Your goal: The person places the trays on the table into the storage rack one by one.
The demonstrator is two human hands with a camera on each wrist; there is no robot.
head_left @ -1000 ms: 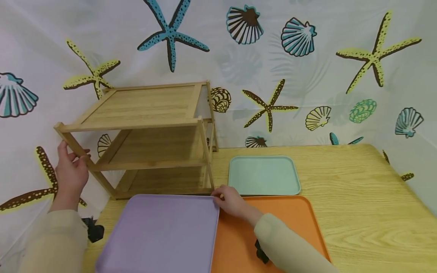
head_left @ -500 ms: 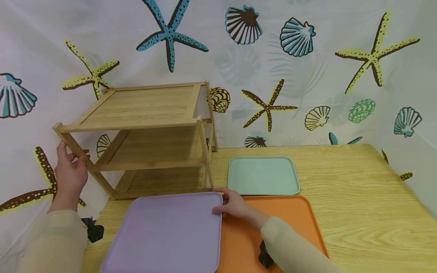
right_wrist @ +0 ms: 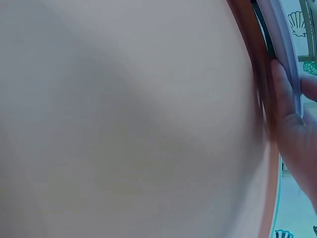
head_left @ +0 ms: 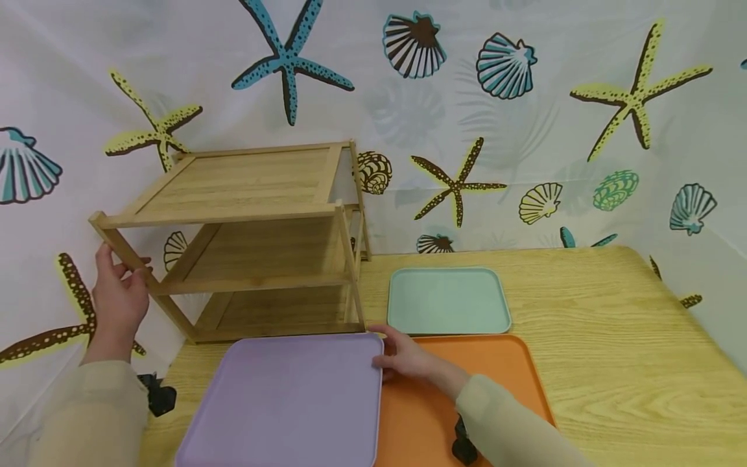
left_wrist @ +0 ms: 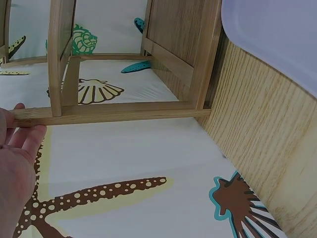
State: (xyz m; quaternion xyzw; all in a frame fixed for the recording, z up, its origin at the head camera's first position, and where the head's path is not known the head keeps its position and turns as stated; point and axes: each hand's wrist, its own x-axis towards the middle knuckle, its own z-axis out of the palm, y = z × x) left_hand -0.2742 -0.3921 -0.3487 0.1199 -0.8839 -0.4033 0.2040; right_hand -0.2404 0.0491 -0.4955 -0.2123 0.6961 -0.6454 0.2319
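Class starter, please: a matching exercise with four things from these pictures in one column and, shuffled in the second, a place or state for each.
Column 1
1. purple tray
2. orange tray
3. pale green tray
4. wooden rack

Column 2
A. the farthest of the trays from the camera wearer
B. held at a post by the left hand
C. held at its edge by the right hand
D. partly hidden by the right sleeve

Pairs: 1-C, 2-D, 3-A, 4-B
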